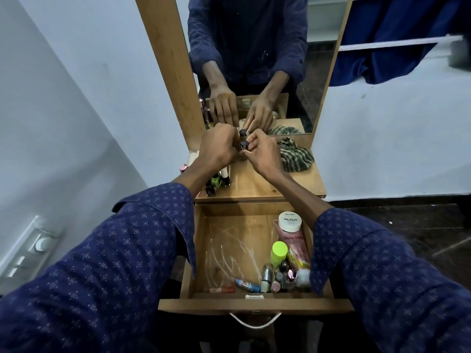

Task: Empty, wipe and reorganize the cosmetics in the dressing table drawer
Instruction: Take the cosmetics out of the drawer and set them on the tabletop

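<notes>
The wooden drawer stands pulled open below the dressing table top. Its right side holds a white nail polish remover jar, a pink tube, a lime-capped bottle and several small cosmetics; white smears mark its bare left floor. Both hands meet at the back of the table top by the mirror. My left hand is curled, its fingers hidden behind a small dark-capped bottle. My right hand pinches that bottle. Several nail polish bottles stand at the table's left.
A green checked cloth lies bunched at the table's back right. The mirror reflects my hands and shirt. A wall switch panel is at the left. A blue cloth hangs on a rail at the upper right.
</notes>
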`<state>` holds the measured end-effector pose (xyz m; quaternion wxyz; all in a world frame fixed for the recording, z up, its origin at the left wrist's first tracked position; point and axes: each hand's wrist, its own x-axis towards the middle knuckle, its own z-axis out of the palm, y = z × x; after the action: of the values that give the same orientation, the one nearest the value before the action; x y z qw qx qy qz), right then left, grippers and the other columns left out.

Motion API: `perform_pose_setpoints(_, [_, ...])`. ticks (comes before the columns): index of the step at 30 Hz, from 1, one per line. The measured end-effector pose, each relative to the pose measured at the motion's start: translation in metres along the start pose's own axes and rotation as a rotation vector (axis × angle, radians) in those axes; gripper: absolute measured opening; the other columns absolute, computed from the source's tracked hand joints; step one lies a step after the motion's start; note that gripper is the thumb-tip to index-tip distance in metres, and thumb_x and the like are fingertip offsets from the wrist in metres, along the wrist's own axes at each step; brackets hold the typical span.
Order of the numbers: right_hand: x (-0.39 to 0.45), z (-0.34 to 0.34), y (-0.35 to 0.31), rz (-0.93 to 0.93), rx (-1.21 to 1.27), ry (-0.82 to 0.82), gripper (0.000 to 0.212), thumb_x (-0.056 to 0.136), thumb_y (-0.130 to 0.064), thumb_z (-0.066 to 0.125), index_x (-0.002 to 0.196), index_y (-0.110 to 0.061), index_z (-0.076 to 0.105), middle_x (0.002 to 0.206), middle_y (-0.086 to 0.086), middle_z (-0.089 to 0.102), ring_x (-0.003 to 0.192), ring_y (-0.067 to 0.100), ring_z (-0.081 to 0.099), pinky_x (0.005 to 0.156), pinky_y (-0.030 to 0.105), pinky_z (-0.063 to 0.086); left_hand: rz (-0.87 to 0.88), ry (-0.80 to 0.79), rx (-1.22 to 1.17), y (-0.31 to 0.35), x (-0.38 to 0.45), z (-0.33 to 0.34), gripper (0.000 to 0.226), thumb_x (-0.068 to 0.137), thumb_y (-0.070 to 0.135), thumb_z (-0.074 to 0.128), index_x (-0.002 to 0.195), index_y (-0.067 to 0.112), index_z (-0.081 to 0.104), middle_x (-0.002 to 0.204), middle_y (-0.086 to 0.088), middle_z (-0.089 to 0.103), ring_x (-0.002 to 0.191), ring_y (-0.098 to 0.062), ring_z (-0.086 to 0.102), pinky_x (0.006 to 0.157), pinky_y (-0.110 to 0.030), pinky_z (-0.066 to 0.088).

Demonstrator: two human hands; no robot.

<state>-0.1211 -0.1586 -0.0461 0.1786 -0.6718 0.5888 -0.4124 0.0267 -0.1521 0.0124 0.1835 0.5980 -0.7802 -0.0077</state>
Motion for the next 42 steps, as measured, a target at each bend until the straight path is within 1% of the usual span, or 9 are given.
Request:
perform_pose_setpoints(7, [-0.021, -0.025, -0.015, -0.006, -0.010, 0.016, 0.032, 0.080, -0.012, 0.088, 0.097, -0.021, 0.062, 0.083, -0.007, 0.066, 0.076, 0.006, 0.064, 0.068, 0.024, 0.055, 0.066, 0.112, 0.004, 0.022, -0.023, -0.016, 0.013, 0.080, 0.008, 0.080, 0.091, 0.015, 0.077, 0.099, -0.005, 0.072, 0.097, -0.026, 0.065, 0.076, -0.042, 0.056])
perform_pose_setpoints(10, [-0.038, -0.039, -0.021, -0.048, -0.032, 0.012, 0.024, 0.083, -0.016, 0.085, 0.094, -0.021, 0.064, 0.083, -0.008, 0.068, 0.074, 0.000, 0.062, 0.061, 0.019, 0.050, 0.110, 0.157, -0.057, 0.034, -0.047, -0.015, 0.010, 0.085, 0.009, 0.074, 0.092, 0.016, 0.073, 0.100, 0.000, 0.070, 0.091, -0.019, 0.061, 0.069, -0.034, 0.048])
perform_pose_setpoints(13, [-0.069, -0.051, -0.023, -0.088, -0.060, -0.022, 0.014, 0.083, -0.014, 0.078, 0.089, -0.021, 0.068, 0.079, -0.009, 0.069, 0.071, 0.004, 0.063, 0.065, 0.028, 0.052, 0.133, 0.149, -0.148, 0.044, -0.080, -0.003, 0.017, 0.083, 0.009, 0.071, 0.097, 0.019, 0.071, 0.102, 0.003, 0.071, 0.089, -0.018, 0.063, 0.071, -0.034, 0.049])
perform_pose_setpoints(19, [-0.156, -0.067, 0.003, -0.036, -0.067, -0.163, 0.010, 0.079, -0.021, 0.076, 0.085, -0.025, 0.071, 0.076, -0.011, 0.072, 0.073, 0.004, 0.069, 0.070, 0.040, 0.060, 0.091, -0.061, -0.405, 0.046, -0.161, 0.038, 0.019, 0.085, 0.007, 0.073, 0.099, 0.019, 0.071, 0.089, 0.006, 0.073, 0.079, -0.011, 0.068, 0.071, -0.036, 0.058])
perform_pose_setpoints(23, [-0.210, -0.065, 0.019, -0.023, -0.043, -0.110, 0.017, 0.081, -0.029, 0.083, 0.091, -0.024, 0.069, 0.087, -0.013, 0.070, 0.079, 0.003, 0.066, 0.072, 0.037, 0.061, 0.048, -0.343, -0.485, 0.037, -0.203, 0.062, 0.014, 0.086, 0.001, 0.078, 0.092, 0.013, 0.076, 0.084, 0.006, 0.075, 0.073, -0.003, 0.068, 0.070, -0.024, 0.052])
perform_pose_setpoints(27, [-0.238, -0.062, 0.025, 0.000, -0.103, -0.068, 0.029, 0.080, -0.042, 0.086, 0.095, -0.025, 0.068, 0.097, -0.010, 0.067, 0.087, 0.007, 0.063, 0.074, 0.032, 0.058, -0.059, -0.517, -0.530, 0.025, -0.234, 0.075, 0.017, 0.083, 0.002, 0.085, 0.093, 0.013, 0.077, 0.084, 0.006, 0.075, 0.075, -0.004, 0.068, 0.070, -0.013, 0.049])
perform_pose_setpoints(35, [-0.246, -0.059, 0.032, -0.019, -0.238, -0.090, 0.038, 0.074, -0.049, 0.087, 0.097, -0.029, 0.065, 0.101, -0.018, 0.061, 0.096, 0.010, 0.060, 0.080, 0.038, 0.060, -0.110, -0.648, -0.483, 0.016, -0.250, 0.079, 0.019, 0.085, 0.001, 0.076, 0.096, 0.016, 0.081, 0.089, 0.008, 0.077, 0.082, -0.004, 0.068, 0.072, -0.009, 0.048])
perform_pose_setpoints(38, [-0.247, -0.058, 0.034, 0.000, -0.282, -0.131, 0.041, 0.069, -0.048, 0.090, 0.097, -0.028, 0.066, 0.105, -0.013, 0.067, 0.100, 0.013, 0.063, 0.078, 0.040, 0.059, -0.132, -0.697, -0.472, 0.016, -0.249, 0.082, 0.017, 0.090, 0.005, 0.074, 0.100, 0.016, 0.082, 0.090, 0.012, 0.076, 0.086, -0.004, 0.068, 0.076, -0.012, 0.047])
perform_pose_setpoints(42, [-0.246, -0.056, 0.040, 0.050, -0.259, -0.140, 0.041, 0.067, -0.044, 0.091, 0.096, -0.027, 0.068, 0.107, -0.009, 0.073, 0.099, 0.015, 0.068, 0.076, 0.040, 0.060, -0.141, -0.718, -0.441, 0.014, -0.248, 0.084, 0.017, 0.092, 0.002, 0.073, 0.103, 0.011, 0.082, 0.089, 0.010, 0.075, 0.080, 0.006, 0.063, 0.068, -0.003, 0.043])
